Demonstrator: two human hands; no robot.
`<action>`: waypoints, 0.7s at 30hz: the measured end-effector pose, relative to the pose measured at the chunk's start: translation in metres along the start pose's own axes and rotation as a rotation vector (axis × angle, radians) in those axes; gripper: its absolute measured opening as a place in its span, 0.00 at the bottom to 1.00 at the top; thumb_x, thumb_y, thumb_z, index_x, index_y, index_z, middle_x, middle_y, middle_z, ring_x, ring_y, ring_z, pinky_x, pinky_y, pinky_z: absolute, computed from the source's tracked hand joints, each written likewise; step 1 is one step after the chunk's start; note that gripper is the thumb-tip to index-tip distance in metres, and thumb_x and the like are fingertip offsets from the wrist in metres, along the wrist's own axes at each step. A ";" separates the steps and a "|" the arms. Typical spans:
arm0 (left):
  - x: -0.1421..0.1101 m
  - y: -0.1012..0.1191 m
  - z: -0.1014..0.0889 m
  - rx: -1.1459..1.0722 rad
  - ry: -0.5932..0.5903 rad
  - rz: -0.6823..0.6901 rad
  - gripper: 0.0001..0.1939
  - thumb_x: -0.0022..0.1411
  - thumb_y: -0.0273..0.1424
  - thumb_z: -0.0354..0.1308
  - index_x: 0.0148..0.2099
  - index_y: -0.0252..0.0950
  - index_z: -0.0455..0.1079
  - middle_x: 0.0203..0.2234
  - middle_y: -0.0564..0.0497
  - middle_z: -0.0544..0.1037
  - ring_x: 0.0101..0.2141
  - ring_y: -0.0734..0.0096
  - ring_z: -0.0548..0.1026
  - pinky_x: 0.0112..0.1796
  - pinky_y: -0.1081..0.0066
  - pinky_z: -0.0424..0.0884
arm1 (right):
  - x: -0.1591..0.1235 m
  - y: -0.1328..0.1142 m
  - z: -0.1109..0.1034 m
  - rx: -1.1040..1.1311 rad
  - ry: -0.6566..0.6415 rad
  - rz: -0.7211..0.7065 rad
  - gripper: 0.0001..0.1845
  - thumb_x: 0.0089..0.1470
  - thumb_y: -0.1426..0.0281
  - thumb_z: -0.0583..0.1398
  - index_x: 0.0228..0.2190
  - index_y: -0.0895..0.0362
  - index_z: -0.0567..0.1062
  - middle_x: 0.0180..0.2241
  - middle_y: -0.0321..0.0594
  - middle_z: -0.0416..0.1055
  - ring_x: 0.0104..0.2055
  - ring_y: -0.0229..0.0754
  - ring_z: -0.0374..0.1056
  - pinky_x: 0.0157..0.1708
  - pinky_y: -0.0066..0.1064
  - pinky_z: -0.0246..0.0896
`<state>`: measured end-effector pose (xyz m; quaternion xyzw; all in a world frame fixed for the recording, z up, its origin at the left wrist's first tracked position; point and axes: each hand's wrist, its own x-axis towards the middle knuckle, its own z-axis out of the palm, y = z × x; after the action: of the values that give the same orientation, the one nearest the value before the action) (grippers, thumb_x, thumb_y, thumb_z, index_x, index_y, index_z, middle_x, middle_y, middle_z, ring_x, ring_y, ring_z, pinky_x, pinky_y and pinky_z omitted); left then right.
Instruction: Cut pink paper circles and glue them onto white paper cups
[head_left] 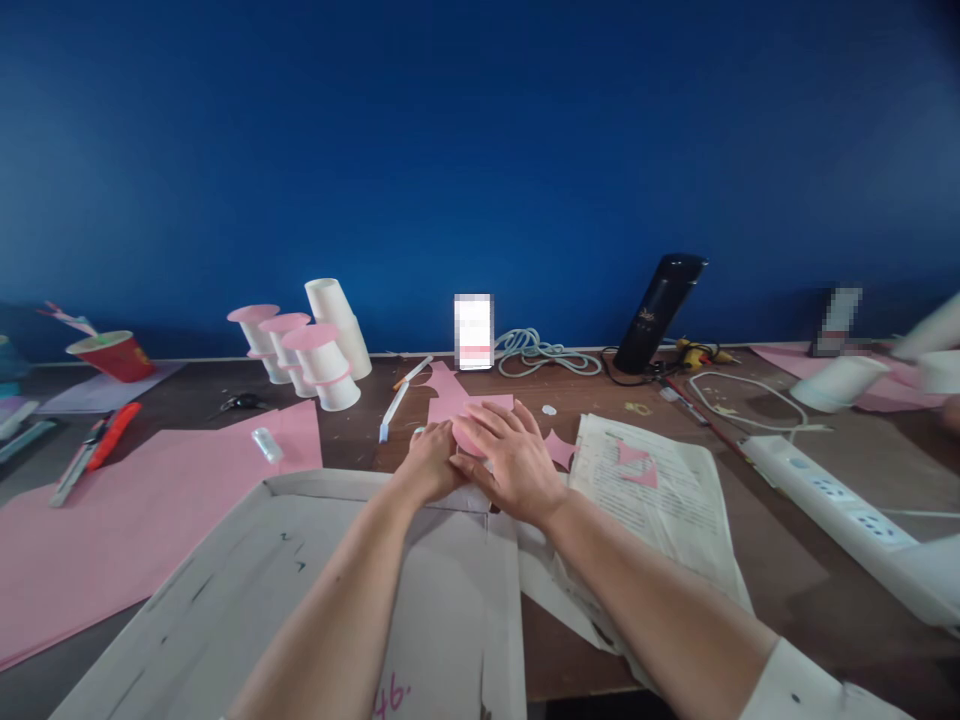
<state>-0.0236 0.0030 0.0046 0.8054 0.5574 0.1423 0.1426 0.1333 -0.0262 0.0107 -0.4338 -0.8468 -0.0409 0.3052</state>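
Note:
A round piece of pink paper (468,437) lies under my hands at the middle of the table. My right hand (519,462) rests over it, palm down with fingers stretched out. Against its left side, my left hand (430,464) is closed with curled fingers. What those fingers grip is hidden. A pale surface shows just below the hands, too covered to name. Behind them lies a cut pink paper sheet (448,385), and a pink offcut (559,448) sits to the right. A white cardboard box lid (330,560) lies beneath my forearms.
Paper cups with pink discs (316,365) stand at the left, beside stacked white cups (341,325). Pink sheets (187,500) bear a glue tube (266,445) and a box cutter (94,455). Rightward are printed paper (675,500), a black bottle (660,312) and a power strip (840,510).

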 end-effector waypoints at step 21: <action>0.000 0.001 -0.002 -0.051 -0.029 -0.014 0.26 0.50 0.39 0.61 0.52 0.40 0.70 0.48 0.43 0.76 0.50 0.49 0.72 0.50 0.55 0.66 | -0.002 0.004 0.007 -0.048 0.025 0.014 0.24 0.63 0.52 0.50 0.53 0.47 0.71 0.55 0.44 0.68 0.56 0.50 0.63 0.62 0.51 0.44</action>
<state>-0.0229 0.0030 0.0069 0.7997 0.5569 0.1438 0.1723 0.1336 -0.0231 0.0033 -0.4463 -0.8387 -0.0647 0.3053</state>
